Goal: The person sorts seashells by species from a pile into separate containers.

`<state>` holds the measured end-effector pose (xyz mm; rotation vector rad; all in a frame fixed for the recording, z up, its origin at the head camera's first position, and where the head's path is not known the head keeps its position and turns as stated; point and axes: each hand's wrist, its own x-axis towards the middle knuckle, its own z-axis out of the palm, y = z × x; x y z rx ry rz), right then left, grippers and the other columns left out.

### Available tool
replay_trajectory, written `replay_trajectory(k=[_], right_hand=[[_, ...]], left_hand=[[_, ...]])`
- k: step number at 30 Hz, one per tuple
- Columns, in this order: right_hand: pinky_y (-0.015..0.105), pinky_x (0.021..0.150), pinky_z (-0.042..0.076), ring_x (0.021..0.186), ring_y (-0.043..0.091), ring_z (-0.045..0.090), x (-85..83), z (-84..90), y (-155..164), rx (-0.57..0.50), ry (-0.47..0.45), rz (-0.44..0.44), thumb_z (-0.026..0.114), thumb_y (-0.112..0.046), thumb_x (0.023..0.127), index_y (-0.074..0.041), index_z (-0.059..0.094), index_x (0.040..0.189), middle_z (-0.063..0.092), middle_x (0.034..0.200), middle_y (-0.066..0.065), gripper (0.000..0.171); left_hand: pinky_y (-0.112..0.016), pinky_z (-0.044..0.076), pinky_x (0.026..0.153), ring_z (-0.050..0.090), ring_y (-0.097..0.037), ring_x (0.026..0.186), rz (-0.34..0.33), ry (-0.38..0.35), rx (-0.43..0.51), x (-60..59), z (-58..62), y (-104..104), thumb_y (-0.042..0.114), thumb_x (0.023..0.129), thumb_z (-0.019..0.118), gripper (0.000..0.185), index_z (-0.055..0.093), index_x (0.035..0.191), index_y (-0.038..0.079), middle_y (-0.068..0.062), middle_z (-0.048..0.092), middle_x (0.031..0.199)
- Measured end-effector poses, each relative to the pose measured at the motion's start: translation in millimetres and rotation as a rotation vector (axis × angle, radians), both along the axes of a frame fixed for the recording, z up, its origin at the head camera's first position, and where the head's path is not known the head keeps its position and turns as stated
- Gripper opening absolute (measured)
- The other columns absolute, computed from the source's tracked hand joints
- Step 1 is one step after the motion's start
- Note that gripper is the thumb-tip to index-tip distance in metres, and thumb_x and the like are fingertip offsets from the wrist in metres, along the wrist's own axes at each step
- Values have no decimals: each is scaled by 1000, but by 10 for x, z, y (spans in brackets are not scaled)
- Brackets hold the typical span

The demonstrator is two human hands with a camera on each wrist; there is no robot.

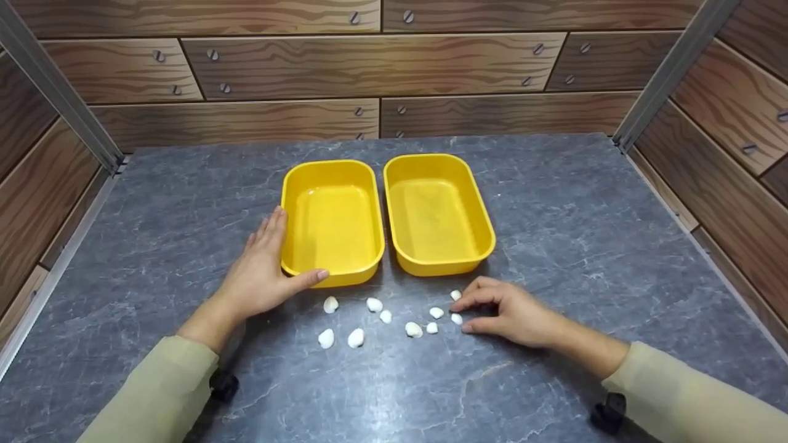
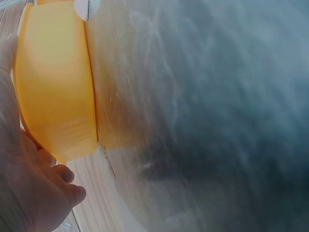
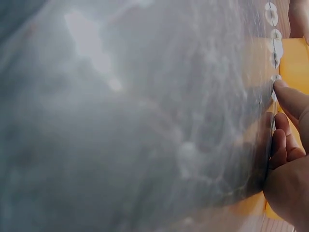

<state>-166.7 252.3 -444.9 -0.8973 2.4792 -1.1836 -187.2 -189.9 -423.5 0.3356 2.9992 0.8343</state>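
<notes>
My left hand [image 1: 255, 274] rests against the near left corner of the left yellow tub [image 1: 332, 279]. Its fingers lie along the tub's side and its thumb reaches over the near rim. In the left wrist view, that tub [image 2: 55, 82] stands between thumb and fingers. My right hand [image 1: 514, 314] is low over the table at the right end of a scatter of white seashells. A small seashell [image 1: 456, 319] lies just left of the gap between thumb and index finger; another seashell [image 1: 455, 295] is by the index fingertip. No shell shows pinched.
A second yellow tub [image 1: 440, 269] stands to the right of the first, a narrow gap between them. Several seashells, among them a larger seashell [image 1: 356, 338], lie on the grey marbled table [image 1: 554, 215] before the tubs. Wood-patterned panels [image 1: 375, 64] enclose the back and sides.
</notes>
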Motion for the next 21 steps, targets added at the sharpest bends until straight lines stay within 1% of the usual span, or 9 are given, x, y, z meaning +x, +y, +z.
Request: replay_trajectory(k=[5, 11, 15, 21], right_hand=[[30, 100, 51, 109, 17, 63, -1, 0, -3, 33, 11, 1, 84, -24, 93, -23, 81, 122, 67, 115, -7, 29], [35, 101, 51, 109, 15, 62, 1, 1, -9, 78, 13, -12, 83, -26, 93, -27, 82, 118, 65, 114, -10, 25], [37, 102, 51, 109, 15, 63, 2, -7, -14, 83, 34, -9, 82, -25, 94, -28, 83, 116, 66, 113, -10, 22], [38, 103, 51, 109, 15, 62, 2, -13, -18, 94, 55, -10, 83, -24, 93, -30, 82, 112, 65, 113, -11, 19]], left_hand=[[-58, 7, 130, 5, -41, 162, 2, -5, -3, -3, -2, -5, 85, 84, 63, 134, 1, 169, 2, -16, 2, 177], [-60, 8, 129, 7, -41, 162, 7, -5, -8, -9, 7, 3, 83, 86, 65, 132, 1, 170, 4, -15, 2, 177], [-59, 7, 130, 7, -40, 162, 8, -10, 1, -8, -1, 6, 81, 86, 66, 131, 1, 170, 4, -15, 2, 177], [-57, 7, 130, 6, -39, 162, 10, -9, 4, -3, -14, 5, 83, 85, 65, 132, 0, 170, 5, -14, 1, 178]])
